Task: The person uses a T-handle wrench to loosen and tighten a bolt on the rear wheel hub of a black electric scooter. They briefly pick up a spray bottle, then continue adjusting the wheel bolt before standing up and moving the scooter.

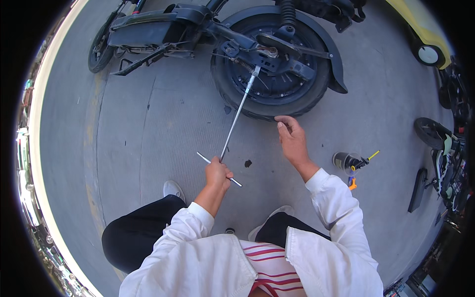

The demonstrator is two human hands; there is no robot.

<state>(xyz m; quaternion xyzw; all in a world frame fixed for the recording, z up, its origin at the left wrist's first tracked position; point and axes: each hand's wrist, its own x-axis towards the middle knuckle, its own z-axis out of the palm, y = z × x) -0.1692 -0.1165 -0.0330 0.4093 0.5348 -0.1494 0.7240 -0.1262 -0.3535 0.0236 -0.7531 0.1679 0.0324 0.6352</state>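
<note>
My left hand (217, 172) is closed on the crossbar of a long steel T-handle wrench (237, 117). The wrench's far end sits at the rear-hub bracket (269, 64) of a black two-wheeler (145, 36) lying on its side, beside a coiled spring. My right hand (292, 141) is held near the rear tyre (267, 108), right of the shaft, its fingers loosely bent, apart and empty. Whether its fingertips touch the tyre I cannot tell.
To the right stands a container (341, 161) of tools with yellow and orange handles. A dark flat part (418, 190) lies beyond it, near more two-wheelers (433, 133). A yellow vehicle (433, 29) is at upper right. My feet (172, 188) are below my hands.
</note>
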